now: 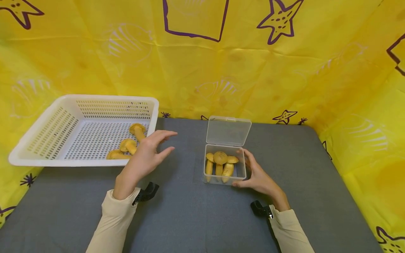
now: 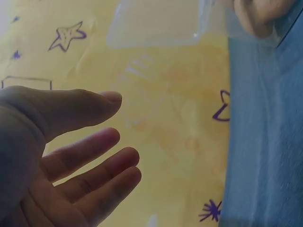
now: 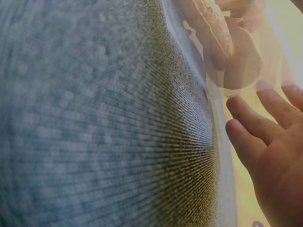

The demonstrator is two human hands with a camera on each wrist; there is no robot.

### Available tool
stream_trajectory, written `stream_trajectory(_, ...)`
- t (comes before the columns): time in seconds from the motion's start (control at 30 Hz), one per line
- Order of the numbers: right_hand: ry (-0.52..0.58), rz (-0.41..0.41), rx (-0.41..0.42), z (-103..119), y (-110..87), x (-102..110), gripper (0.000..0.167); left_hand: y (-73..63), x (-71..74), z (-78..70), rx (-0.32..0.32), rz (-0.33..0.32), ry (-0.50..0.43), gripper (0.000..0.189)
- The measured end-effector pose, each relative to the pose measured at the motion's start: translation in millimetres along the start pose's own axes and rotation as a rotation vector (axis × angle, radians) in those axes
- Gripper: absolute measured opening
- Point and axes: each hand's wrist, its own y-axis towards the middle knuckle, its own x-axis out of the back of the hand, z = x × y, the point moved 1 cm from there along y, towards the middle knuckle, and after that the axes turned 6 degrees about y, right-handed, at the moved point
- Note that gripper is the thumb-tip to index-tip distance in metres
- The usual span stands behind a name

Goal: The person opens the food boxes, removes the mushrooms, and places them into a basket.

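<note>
My left hand (image 1: 142,154) hovers beside the right wall of a white perforated basket (image 1: 41,140), thumb and fingers spread with nothing between them. Inside that basket lie yellow-brown mushrooms (image 1: 128,145), partly hidden by the hand. My right hand (image 1: 262,178) holds a clear plastic box (image 1: 244,168) by its right side, the thumb at the front corner and fingers along the wall. The hinged lid (image 1: 228,130) stands raised at the back. Three mushrooms (image 1: 220,158) stand side by side in the box, caps toward the back. The right wrist view shows fingertips (image 3: 235,106) right at the box wall.
A grey cloth (image 1: 180,211) covers the table. Yellow patterned fabric (image 1: 190,70) hangs behind it and along the right side. Each wrist wears a black strap with a small camera; the left camera (image 1: 150,191) sits beside the sleeve cuff.
</note>
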Motion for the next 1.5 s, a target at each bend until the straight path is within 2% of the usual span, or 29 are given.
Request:
stream_trajectory(0.2,0.001,0.004,-0.002,0.5,0.7,-0.4,0.115,3.6,-14.4,-11.8,-0.035,0.066,-0.013,0.043)
stream_trajectory(0.37,0.015,0.002,-0.004,0.3,0.3,-0.3,0.114,6.6,-28.1,-18.8,-0.094,0.088,-0.013,0.042)
stream_trajectory(0.5,0.018,0.002,0.001,-1.0,0.5,-1.0,0.114,8.4,-38.5,-26.9,-0.106,0.113,0.001,0.041)
stream_trajectory(0.97,0.014,0.006,-0.018,-1.5,2.1,-1.5,0.114,30.2,-74.7,-54.4,-0.16,0.276,-0.001,0.044)
stream_trajectory(1.2,0.017,0.003,-0.026,-1.1,2.0,-1.1,0.115,38.3,-87.4,-60.1,-0.17,0.326,-0.053,0.049)
stream_trajectory(1.4,0.001,-0.001,-0.028,-0.7,1.7,-0.8,0.115,44.3,-99.9,-59.1,-0.19,0.366,-0.038,0.05)
stream_trajectory(1.5,0.0,0.003,-0.027,-0.5,1.9,-0.8,0.114,46.1,-104.9,-58.3,-0.172,0.413,-0.013,0.052)
